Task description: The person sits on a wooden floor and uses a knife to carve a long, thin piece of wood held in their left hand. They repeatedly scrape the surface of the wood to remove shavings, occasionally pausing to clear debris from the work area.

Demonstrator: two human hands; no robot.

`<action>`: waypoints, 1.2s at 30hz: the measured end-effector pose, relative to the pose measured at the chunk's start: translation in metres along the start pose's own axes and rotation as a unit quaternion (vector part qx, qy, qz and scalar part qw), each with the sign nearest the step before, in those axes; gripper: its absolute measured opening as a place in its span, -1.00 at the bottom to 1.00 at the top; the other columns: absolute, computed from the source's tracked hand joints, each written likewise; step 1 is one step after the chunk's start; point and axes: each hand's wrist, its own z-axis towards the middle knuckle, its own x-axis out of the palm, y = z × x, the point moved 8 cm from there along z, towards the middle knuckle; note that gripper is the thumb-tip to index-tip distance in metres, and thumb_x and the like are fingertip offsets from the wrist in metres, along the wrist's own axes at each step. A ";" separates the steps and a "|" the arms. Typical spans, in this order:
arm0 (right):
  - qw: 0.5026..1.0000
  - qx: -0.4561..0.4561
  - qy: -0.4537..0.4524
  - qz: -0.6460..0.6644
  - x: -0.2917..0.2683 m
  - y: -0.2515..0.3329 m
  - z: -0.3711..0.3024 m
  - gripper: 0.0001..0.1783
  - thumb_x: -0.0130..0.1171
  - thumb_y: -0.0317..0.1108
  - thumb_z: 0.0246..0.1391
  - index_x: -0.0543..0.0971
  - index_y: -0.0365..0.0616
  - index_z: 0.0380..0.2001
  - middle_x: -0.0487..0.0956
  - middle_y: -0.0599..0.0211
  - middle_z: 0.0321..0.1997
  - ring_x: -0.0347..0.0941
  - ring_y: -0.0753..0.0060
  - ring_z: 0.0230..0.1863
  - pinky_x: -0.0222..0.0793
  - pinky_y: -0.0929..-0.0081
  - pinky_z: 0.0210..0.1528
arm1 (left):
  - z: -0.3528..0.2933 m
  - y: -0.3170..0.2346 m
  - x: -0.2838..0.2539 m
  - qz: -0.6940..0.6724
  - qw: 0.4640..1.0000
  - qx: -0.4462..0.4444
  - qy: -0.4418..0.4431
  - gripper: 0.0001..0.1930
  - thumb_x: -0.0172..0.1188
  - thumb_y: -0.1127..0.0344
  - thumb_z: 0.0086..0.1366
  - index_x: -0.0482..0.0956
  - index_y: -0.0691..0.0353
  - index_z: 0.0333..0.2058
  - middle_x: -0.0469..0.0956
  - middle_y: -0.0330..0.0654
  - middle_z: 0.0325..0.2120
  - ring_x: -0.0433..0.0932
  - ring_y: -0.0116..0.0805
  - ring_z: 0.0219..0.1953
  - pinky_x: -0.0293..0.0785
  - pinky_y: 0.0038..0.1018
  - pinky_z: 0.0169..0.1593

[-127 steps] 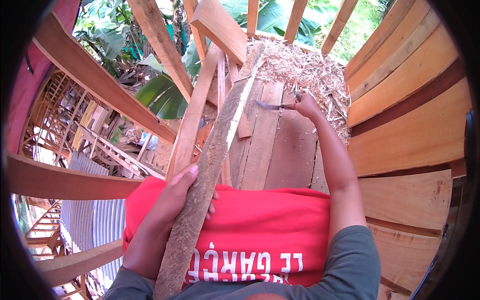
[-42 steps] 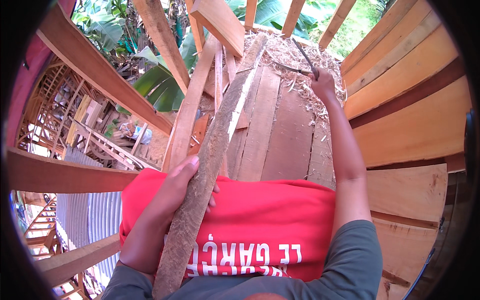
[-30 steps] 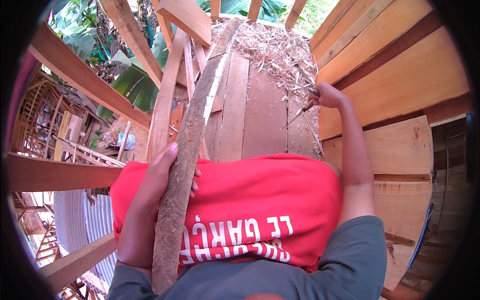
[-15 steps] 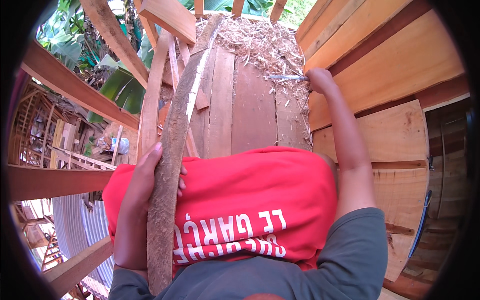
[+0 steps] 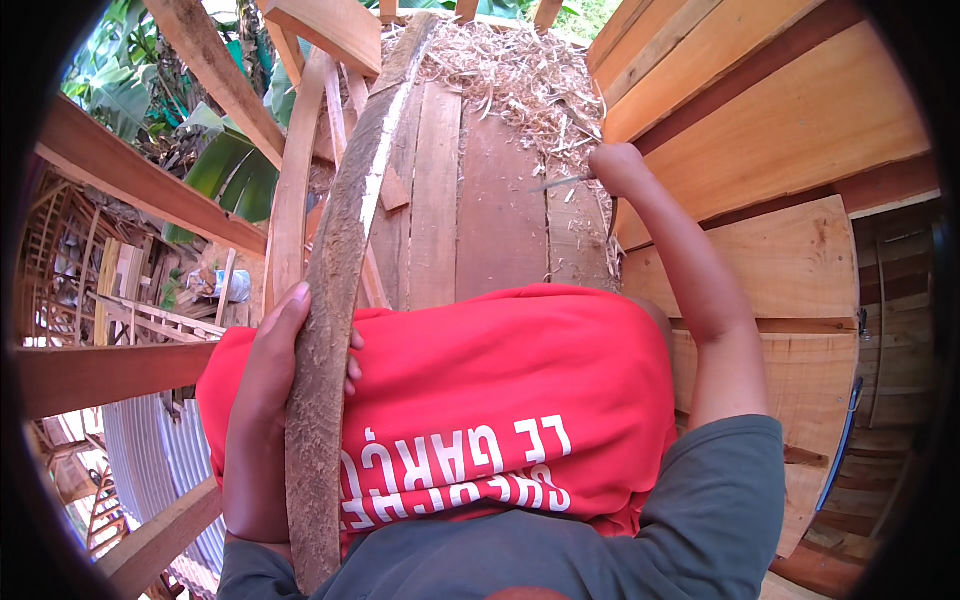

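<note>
A long, curved wooden plank [image 5: 335, 250] with a rough brown face leans lengthwise over my lap, its near end against my body. Along its upper right edge runs a pale, freshly cut strip. My left hand [image 5: 278, 345] is wrapped round the plank's lower half, thumb on the left and fingertips showing on the right. Away to the right of the plank, my right hand [image 5: 615, 170] is closed round the handle of what looks like a knife [image 5: 562, 184]. Its thin grey blade points left, blurred and apart from the wood; the handle is hidden in my fist.
Wood shavings [image 5: 520, 75] are heaped on the board floor [image 5: 500, 220] at the far end. A plank wall [image 5: 770, 150] rises close on my right. Timber posts and rails [image 5: 150, 195] stand on the left, with leaves beyond. A small wood block [image 5: 394, 190] lies beside the plank.
My right hand has shifted a little left and nearer, and the blade has turned from about level to slightly tilted. My left hand keeps its hold on the plank.
</note>
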 end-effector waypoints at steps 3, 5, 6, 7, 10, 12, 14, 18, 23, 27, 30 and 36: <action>0.996 0.041 -0.076 0.024 -0.032 -0.030 -0.002 -0.93 0.28 -0.38 0.05 0.73 -0.01 -0.41 0.68 0.18 -0.38 0.65 0.04 -0.27 0.54 0.15 -0.27 | 0.000 0.000 0.002 -0.002 1.000 -0.001 0.002 -0.57 -0.21 0.02 0.56 0.38 0.32 -0.02 0.58 0.01 -0.45 0.61 -0.23 -0.58 0.59 -0.40 -0.58; 0.997 0.058 -0.049 0.027 -0.048 -0.035 -0.006 -0.94 0.33 -0.38 0.00 0.72 -0.06 -0.42 0.68 0.16 -0.39 0.65 0.03 -0.28 0.54 0.16 -0.29 | 0.001 0.001 0.000 -0.003 1.000 0.000 0.000 -0.57 -0.21 0.02 0.56 0.38 0.32 -0.02 0.58 0.01 -0.45 0.61 -0.23 -0.58 0.59 -0.40 -0.58; 0.999 0.031 0.008 0.018 -0.050 -0.026 -0.010 -0.93 0.35 -0.38 -0.02 0.72 -0.05 -0.40 0.69 0.15 -0.37 0.65 0.03 -0.27 0.54 0.16 -0.28 | 0.001 0.001 -0.002 -0.002 1.000 -0.001 -0.002 -0.57 -0.21 0.02 0.55 0.38 0.32 -0.02 0.58 0.01 -0.45 0.61 -0.23 -0.58 0.59 -0.39 -0.58; 0.998 0.004 0.064 0.008 -0.049 -0.016 -0.015 -0.90 0.36 -0.37 -0.05 0.72 -0.05 -0.39 0.69 0.15 -0.35 0.65 0.04 -0.26 0.54 0.16 -0.28 | 0.001 0.002 -0.004 0.000 1.000 -0.001 -0.005 -0.57 -0.21 0.02 0.55 0.38 0.32 -0.02 0.58 0.01 -0.45 0.61 -0.23 -0.58 0.59 -0.39 -0.58; 0.975 -0.028 0.209 -0.066 0.000 -0.001 -0.016 -0.69 0.50 -0.23 -0.12 0.75 -0.05 -0.25 0.72 0.19 -0.26 0.67 0.12 -0.17 0.57 0.21 -0.23 | 0.002 -0.001 0.000 0.001 1.000 0.003 0.001 -0.58 -0.21 0.03 0.55 0.38 0.31 -0.02 0.58 0.01 -0.45 0.61 -0.22 -0.58 0.59 -0.38 -0.58; 0.967 -0.058 0.236 -0.083 0.025 0.023 -0.024 -0.83 0.42 -0.35 -0.08 0.75 -0.04 -0.33 0.71 0.13 -0.31 0.67 0.05 -0.21 0.55 0.20 -0.26 | 0.001 0.000 -0.002 -0.004 1.000 0.001 0.004 -0.58 -0.22 0.03 0.55 0.37 0.31 -0.01 0.58 0.01 -0.45 0.61 -0.23 -0.58 0.59 -0.38 -0.58; 0.989 -0.033 0.134 -0.050 0.021 0.027 -0.019 -0.88 0.38 -0.35 -0.03 0.74 -0.06 -0.36 0.70 0.12 -0.33 0.66 0.04 -0.21 0.55 0.17 -0.26 | 0.001 0.001 -0.003 -0.005 1.000 0.001 0.006 -0.58 -0.22 0.03 0.55 0.36 0.31 0.01 0.58 0.02 -0.44 0.61 -0.23 -0.58 0.59 -0.39 -0.58; 0.996 0.052 -0.063 0.039 -0.018 -0.006 -0.009 -0.92 0.28 -0.38 0.05 0.73 -0.07 -0.42 0.69 0.14 -0.37 0.66 0.05 -0.23 0.55 0.13 -0.25 | 0.001 0.001 0.000 0.000 1.000 -0.003 0.011 -0.59 -0.22 0.04 0.55 0.34 0.31 0.03 0.58 0.02 -0.44 0.61 -0.23 -0.58 0.59 -0.39 -0.57; 0.994 0.059 -0.070 0.066 -0.059 -0.052 -0.006 -0.92 0.24 -0.40 0.02 0.70 -0.09 -0.46 0.68 0.15 -0.40 0.63 0.01 -0.31 0.53 0.16 -0.28 | 0.002 0.002 -0.003 -0.002 1.000 -0.002 0.008 -0.58 -0.23 0.04 0.55 0.35 0.31 0.01 0.58 0.01 -0.44 0.61 -0.23 -0.58 0.59 -0.39 -0.57; 0.974 -0.027 0.195 0.116 0.004 -0.046 -0.002 -0.89 0.38 -0.49 -0.16 0.67 -0.20 -0.46 0.70 0.20 -0.40 0.64 0.20 -0.35 0.52 0.26 -0.30 | 0.003 0.001 -0.003 -0.002 1.000 -0.004 0.004 -0.58 -0.23 0.04 0.56 0.36 0.32 -0.01 0.57 0.01 -0.45 0.61 -0.22 -0.58 0.59 -0.39 -0.58; 0.944 -0.104 0.287 0.123 0.069 -0.019 -0.008 -0.81 0.45 -0.54 -0.23 0.66 -0.21 -0.45 0.70 0.25 -0.42 0.63 0.32 -0.37 0.52 0.30 -0.31 | 0.003 0.000 -0.001 -0.003 1.000 0.001 0.008 -0.59 -0.22 0.04 0.56 0.36 0.32 0.00 0.57 0.01 -0.45 0.61 -0.22 -0.58 0.59 -0.39 -0.58; 0.960 -0.043 0.105 0.256 0.041 -0.031 0.010 -0.84 0.35 -0.57 -0.18 0.51 -0.23 -0.60 0.63 0.25 -0.52 0.54 0.35 -0.44 0.45 0.31 -0.35 | 0.000 -0.001 -0.001 -0.004 1.000 0.001 0.001 -0.60 -0.22 0.06 0.56 0.36 0.30 0.02 0.57 0.01 -0.45 0.61 -0.23 -0.58 0.59 -0.40 -0.57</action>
